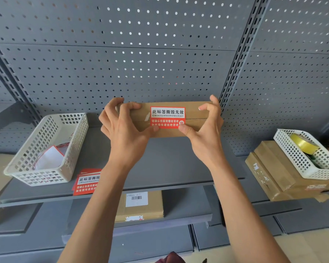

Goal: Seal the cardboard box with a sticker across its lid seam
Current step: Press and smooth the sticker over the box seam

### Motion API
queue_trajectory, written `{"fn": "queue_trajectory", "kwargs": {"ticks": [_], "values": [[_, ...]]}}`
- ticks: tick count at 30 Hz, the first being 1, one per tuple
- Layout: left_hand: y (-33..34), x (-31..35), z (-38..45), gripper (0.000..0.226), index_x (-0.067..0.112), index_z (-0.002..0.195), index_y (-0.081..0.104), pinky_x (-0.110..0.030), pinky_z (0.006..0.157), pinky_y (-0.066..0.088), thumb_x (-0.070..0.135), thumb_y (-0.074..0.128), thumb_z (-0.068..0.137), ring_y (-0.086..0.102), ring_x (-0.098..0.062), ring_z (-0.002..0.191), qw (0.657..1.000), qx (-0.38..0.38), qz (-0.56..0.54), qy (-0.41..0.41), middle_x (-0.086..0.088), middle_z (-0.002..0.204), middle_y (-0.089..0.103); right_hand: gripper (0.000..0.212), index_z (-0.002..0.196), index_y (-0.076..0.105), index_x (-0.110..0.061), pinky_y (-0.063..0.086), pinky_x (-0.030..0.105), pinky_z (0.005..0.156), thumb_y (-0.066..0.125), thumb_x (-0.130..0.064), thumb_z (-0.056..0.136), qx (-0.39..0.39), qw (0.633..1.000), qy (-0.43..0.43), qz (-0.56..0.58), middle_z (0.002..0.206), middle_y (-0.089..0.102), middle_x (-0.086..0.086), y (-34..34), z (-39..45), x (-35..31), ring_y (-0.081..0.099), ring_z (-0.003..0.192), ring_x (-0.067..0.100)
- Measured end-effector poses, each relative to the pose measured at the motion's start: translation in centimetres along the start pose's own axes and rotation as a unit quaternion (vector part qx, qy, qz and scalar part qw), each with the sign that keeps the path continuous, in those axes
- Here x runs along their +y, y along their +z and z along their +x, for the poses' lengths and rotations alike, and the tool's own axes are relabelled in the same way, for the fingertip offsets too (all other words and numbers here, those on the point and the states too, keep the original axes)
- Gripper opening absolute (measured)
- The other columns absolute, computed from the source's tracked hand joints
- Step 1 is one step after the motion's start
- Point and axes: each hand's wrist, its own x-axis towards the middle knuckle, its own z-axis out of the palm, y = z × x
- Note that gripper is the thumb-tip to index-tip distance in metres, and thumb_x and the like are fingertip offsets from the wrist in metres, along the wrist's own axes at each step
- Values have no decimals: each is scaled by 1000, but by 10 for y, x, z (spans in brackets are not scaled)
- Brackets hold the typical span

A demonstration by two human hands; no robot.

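Note:
A flat brown cardboard box is held up in front of the grey pegboard, above the shelf. A red and white sticker lies across the box's lid seam near the middle. My left hand grips the box's left end, thumb near the sticker's lower left corner. My right hand grips the right end, with its thumb pressing on the sticker's lower right corner.
A white basket with papers stands on the grey shelf at left, with a stack of red stickers beside it. At right, a second white basket holding yellow tape rests on cardboard boxes. A labelled box sits on the lower shelf.

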Motion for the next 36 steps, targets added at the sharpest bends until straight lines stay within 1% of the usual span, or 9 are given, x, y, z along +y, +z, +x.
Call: {"fn": "queue_trajectory", "kwargs": {"ticks": [4,7,10,14,19,22,27,31,36], "values": [[-3,-1,1,51,26,120,57,-41,109,25,39,76,75,27,-27,137,1000,-10,-14,10,0,146,35,52,113,36,-30,28,45,117,74,-11,84,-4,999,6,32,164,16,-17,-6,1,1,24,141,11],[1,6,1,50,27,116,57,-44,112,25,53,70,75,30,-24,137,1000,8,-24,-18,3,143,37,49,116,39,-28,28,43,117,76,-28,84,28,997,23,65,161,24,-17,-3,3,-3,25,143,10],[9,12,2,56,24,112,57,-40,108,25,62,74,75,33,-24,136,999,42,-16,-30,2,141,39,62,119,41,-25,27,46,115,80,-46,76,78,996,33,36,159,26,-14,9,4,-11,25,140,12],[16,11,3,51,21,112,58,-37,104,25,55,77,79,35,-27,132,997,75,2,-31,0,140,42,64,121,41,-20,30,47,111,80,-44,76,107,994,22,14,158,30,-10,18,4,-11,29,136,17],[16,7,3,39,21,112,60,-36,103,23,46,73,86,35,-28,132,997,75,0,-27,-2,141,42,60,132,39,-14,34,52,109,73,-35,86,102,994,26,24,135,30,-41,14,6,-10,32,128,15],[14,6,3,33,21,112,60,-42,104,26,42,71,89,34,-28,132,997,70,-8,-26,-2,141,42,51,125,40,-16,33,51,110,71,-30,88,102,994,30,28,145,35,-23,13,6,-9,32,131,17],[13,6,3,30,20,111,59,-39,103,24,38,70,91,35,-28,131,997,64,-12,-29,-2,141,42,45,125,40,-15,32,50,110,68,-24,90,97,995,29,23,139,31,-35,12,6,-10,31,126,12],[13,7,2,25,21,109,59,-36,103,22,35,69,90,34,-26,131,997,65,-17,-34,0,140,42,38,119,40,-18,32,49,111,64,-21,90,94,995,36,25,155,35,-12,10,6,-8,32,129,14],[13,15,6,35,21,91,61,-37,99,29,54,70,84,40,-24,121,992,103,-21,-76,4,124,50,59,118,40,-23,37,49,104,70,-54,79,134,988,72,3,135,45,-9,18,8,-22,34,123,14]]}}
